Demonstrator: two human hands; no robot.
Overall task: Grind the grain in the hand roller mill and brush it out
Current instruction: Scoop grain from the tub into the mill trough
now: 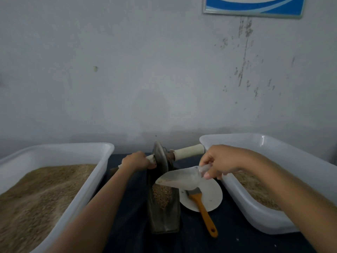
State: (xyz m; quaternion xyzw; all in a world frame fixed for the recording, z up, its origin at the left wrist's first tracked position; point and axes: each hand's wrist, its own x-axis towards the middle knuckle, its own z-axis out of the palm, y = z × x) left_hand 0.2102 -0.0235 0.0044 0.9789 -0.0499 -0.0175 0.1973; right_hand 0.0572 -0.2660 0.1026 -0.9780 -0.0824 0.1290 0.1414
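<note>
Far left, big white plastic tub [102,161] full of ground tan meal. Left hand [136,160] curled round the pale crank handle [150,157] of the dark metal hand roller mill [164,207]. Grain [162,195] sits in the mill's hopper. Right hand [220,161] pinches the handle of a clear plastic scoop [180,178], tipped over the hopper, nearly empty. Judgement: pour low and slow, steady the mill, then crank evenly. Orange-handled brush [204,210] lies on white round plate [213,194]. Right: second white tub [255,216], grain inside.
</note>
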